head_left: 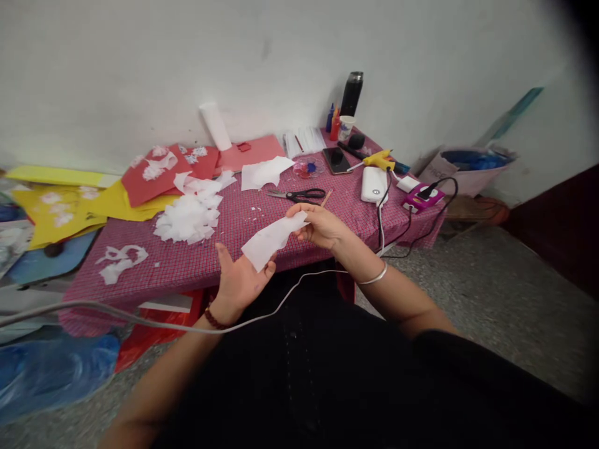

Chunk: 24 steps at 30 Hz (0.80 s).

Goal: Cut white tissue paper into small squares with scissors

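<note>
A white piece of paper (274,240) is pinched at its right end between the thumb and fingers of my right hand (321,226). Its lower left end lies over the fingers of my left hand (241,280), which is palm up with the thumb stretched apart. Beyond the paper, black-handled scissors (302,194) lie on the checked tablecloth (238,218). A heap of small white paper pieces (188,218) is to the left, and a cut white sheet (266,173) lies behind.
Red cards (154,174) and yellow sheets (60,209) lie at the left. At the right are a phone (337,160), a yellow glue gun (380,159), a white power bank (374,184) and cables. A white cable crosses before my body.
</note>
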Available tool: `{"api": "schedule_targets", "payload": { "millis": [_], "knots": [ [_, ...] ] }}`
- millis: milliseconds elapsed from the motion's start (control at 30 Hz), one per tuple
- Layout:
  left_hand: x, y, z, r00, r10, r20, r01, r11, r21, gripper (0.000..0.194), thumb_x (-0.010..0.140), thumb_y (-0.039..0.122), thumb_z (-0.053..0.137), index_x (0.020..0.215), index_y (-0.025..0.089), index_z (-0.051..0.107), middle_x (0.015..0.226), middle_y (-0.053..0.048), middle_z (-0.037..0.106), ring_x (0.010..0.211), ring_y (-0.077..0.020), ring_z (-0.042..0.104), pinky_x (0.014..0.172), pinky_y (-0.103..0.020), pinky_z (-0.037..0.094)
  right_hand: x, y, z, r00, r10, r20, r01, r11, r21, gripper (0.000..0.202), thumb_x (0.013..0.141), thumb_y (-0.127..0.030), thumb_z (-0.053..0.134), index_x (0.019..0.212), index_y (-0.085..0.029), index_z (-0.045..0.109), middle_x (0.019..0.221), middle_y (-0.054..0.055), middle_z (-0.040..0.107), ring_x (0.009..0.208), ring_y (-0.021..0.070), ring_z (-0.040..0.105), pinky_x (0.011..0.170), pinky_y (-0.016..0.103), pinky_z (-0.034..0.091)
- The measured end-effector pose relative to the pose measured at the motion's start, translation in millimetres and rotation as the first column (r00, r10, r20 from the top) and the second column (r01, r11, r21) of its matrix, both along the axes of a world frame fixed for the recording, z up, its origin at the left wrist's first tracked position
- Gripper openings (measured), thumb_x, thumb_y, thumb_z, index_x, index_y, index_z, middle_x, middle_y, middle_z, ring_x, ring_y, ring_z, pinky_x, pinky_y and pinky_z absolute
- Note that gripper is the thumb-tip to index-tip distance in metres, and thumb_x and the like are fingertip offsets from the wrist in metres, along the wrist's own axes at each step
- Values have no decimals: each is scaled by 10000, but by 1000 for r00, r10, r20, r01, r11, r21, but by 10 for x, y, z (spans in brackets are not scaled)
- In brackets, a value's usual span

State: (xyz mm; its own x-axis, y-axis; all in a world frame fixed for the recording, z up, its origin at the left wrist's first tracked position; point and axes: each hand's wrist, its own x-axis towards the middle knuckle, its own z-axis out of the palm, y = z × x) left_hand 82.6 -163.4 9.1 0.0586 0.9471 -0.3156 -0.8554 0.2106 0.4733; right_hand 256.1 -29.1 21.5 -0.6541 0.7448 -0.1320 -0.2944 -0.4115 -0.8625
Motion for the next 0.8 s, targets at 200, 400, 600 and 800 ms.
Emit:
{"api": "schedule_targets", "payload": {
  "millis": [200,400,600,800],
  "knots": [
    [-4,24,-67,984,-25,-177,-8,983,-185,236,885,108,521,1092,132,632,860,-88,739,752,-186,711,637,-252,553,21,11,32,999,-39,15,39,998,-42,128,850,-76,520,798,-142,616,566,-27,650,393,69,585,380,136,507],
    [-123,125,-45,986,163,-21,-164,980,-116,468,971,531,393,1037,132,628,951,-131,727,926,-232,707,782,-354,586,-13,-61,25,999,-44,11,44,999,22,175,796,-27,478,798,-145,607,580,-34,647,417,76,593,392,150,520],
    [-60,120,-56,995,98,-18,-99,993,-59,569,914,642,435,1114,143,621,1114,-162,707,1088,-282,662,903,-442,553,-100,-103,-57,998,19,52,-22,998,53,212,733,-23,450,807,-149,604,602,-39,653,426,67,593,413,145,517],
    [-9,150,-153,983,85,-164,-113,979,-172,69,889,214,612,935,162,621,789,-32,708,603,-116,636,562,-218,533,-215,-224,-201,992,75,104,-89,988,130,193,730,-57,466,829,-162,595,659,-32,656,478,76,605,452,167,528]
  ]
}}
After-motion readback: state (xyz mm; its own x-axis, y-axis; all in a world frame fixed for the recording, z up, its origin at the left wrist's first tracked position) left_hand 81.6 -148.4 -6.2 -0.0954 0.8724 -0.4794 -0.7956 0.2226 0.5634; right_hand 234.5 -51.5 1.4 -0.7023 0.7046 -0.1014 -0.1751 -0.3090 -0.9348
